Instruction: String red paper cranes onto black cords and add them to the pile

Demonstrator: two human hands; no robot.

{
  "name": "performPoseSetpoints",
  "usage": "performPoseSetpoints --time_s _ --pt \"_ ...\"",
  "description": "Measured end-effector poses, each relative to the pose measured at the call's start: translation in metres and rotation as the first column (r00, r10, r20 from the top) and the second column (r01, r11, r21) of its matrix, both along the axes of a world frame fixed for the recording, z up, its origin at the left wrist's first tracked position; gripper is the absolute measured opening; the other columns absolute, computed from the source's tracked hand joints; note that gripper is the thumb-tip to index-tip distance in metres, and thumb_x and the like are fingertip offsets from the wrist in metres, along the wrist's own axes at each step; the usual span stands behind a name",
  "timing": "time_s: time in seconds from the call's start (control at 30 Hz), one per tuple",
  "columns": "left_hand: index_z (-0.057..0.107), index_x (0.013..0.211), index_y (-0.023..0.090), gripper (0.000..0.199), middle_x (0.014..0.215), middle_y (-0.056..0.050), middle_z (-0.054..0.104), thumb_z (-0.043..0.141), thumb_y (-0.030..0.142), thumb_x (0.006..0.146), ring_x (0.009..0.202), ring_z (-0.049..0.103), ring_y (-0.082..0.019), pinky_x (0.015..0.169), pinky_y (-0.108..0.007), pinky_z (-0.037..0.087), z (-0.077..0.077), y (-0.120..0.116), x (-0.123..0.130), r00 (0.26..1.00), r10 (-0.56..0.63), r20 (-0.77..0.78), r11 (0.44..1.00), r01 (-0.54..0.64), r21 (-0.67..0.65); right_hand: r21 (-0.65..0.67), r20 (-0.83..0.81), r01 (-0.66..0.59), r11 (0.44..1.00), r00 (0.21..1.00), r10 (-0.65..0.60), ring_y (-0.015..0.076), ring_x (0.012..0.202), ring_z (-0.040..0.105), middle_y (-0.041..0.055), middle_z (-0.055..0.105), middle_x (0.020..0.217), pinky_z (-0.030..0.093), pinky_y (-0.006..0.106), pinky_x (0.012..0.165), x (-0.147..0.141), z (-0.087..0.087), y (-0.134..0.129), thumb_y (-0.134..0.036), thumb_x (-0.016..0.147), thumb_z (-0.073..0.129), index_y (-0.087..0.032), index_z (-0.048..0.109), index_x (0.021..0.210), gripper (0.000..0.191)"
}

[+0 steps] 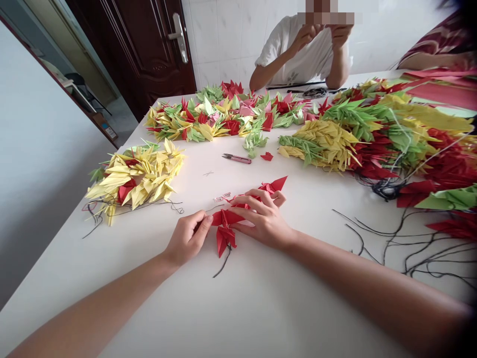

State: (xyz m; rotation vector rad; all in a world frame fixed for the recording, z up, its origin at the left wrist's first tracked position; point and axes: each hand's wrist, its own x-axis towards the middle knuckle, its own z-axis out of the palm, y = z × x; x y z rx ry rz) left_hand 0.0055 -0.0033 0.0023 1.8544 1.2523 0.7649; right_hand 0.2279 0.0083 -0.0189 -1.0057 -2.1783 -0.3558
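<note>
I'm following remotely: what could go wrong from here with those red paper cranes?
The red origami cranes between the left hand and right hand could crease if gripped too hard. Their black thread might slip or tangle with the loose black threads nearby. The thread snips lying close by could also snag a strand.

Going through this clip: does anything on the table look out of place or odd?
A lone red paper crane lies apart from the strands, beside the thread snips. Loose black threads also sprawl ungathered across the right side of the white table.
</note>
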Motion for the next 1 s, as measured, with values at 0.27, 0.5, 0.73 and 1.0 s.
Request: performPoseSetpoints --time_s 0.27,0.5,0.73,1.0 --pt "0.057 0.116 0.021 0.037 0.092 -0.001 0.065 0.064 0.028 0.081 0.056 0.052 -0.007 0.052 -0.02 0.044 -0.0023 0.0017 -0.0006 0.999 -0.019 0.035 0.999 0.017 0.047 0.019 -0.049 -0.024 1.0 0.998 0.024 0.0208 0.098 0.052 0.0023 0.071 0.099 0.022 0.04 0.085 -0.0025 0.0023 -0.001 -0.046 0.089 0.06 -0.025 0.07 0.095 0.024" --pt "0.061 0.12 0.022 0.041 0.097 -0.002 0.066 0.064 0.026 0.08 0.054 0.05 -0.005 0.052 -0.019 0.045 -0.0025 0.0018 -0.0005 0.999 -0.048 0.023 0.995 0.046 0.084 0.004 -0.047 -0.037 0.999 0.998 0.037 0.0217 0.098 0.053 0.0034 0.07 0.098 0.021 0.042 0.087 -0.0024 0.0019 -0.0018 -0.049 0.089 0.059 -0.024 0.069 0.093 0.027" --pt "0.065 0.111 0.021 0.03 0.093 -0.003 0.066 0.062 0.023 0.081 0.056 0.054 -0.007 0.053 -0.02 0.046 -0.0017 0.0028 0.0007 0.997 -0.076 0.016 0.992 0.074 0.1 -0.023 -0.018 -0.027 0.999 0.999 0.027 0.022 0.097 0.052 0.0036 0.068 0.098 0.021 0.041 0.086 -0.0023 0.0035 -0.0028 -0.049 0.089 0.059 -0.024 0.07 0.094 0.027" --pt "0.063 0.107 0.019 0.028 0.094 -0.004 0.068 0.065 0.028 0.081 0.059 0.056 -0.008 0.054 -0.02 0.047 0.0008 0.0019 0.0017 0.998 -0.05 0.033 0.998 0.048 0.051 -0.046 -0.066 -0.055 0.997 0.996 0.052 0.0209 0.098 0.052 0.0031 0.069 0.1 0.021 0.041 0.085 -0.0017 0.004 -0.0024 -0.046 0.09 0.058 -0.025 0.069 0.098 0.025"
